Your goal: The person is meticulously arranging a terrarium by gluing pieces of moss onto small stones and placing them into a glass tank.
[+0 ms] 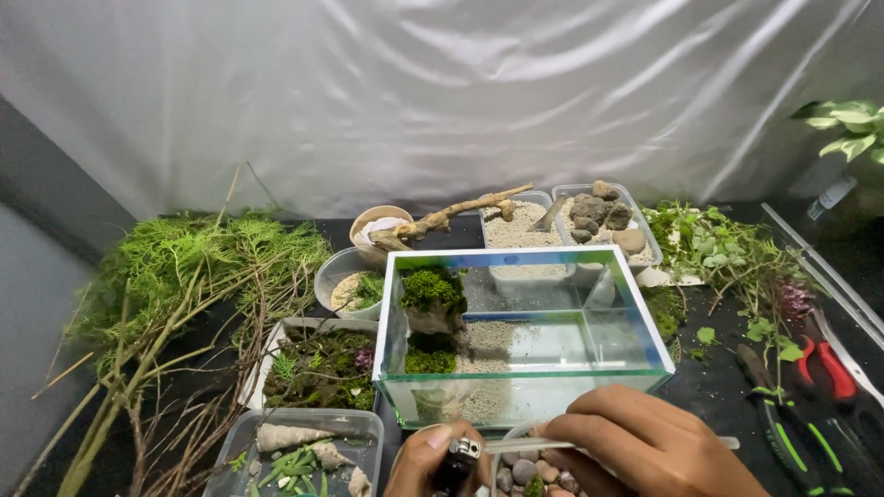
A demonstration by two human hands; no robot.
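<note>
While both hands sat low at about 6 o'clock in the view, this is how it all looked:

Left hand point(433, 463): curled shut around a small dark lighter point(458, 463) with a metal top, thumb up by the top.

Right hand point(645, 440): fingers pinched closed on a thin clear tube point(516, 445), which ran out toward 9 o'clock and ended right at the lighter's top.

Under the hands: a tub of pebbles point(527, 475), mixed grey and tan, partly hidden by the knuckles.

Glass tank point(521, 324): just past the hands at 12 o'clock, with pale sand on the bottom and moss on a rock in its left end.

Off at 9 o'clock: a clear tray of shells point(296, 449) and a big pile of ferny branches point(175, 285).

Off at 3 o'clock: red-handled cutters point(827, 365) and green-striped tools, well apart from the hands.

Back at 12 o'clock: tubs of sand and stones point(600, 219), plus driftwood point(451, 217).
</note>
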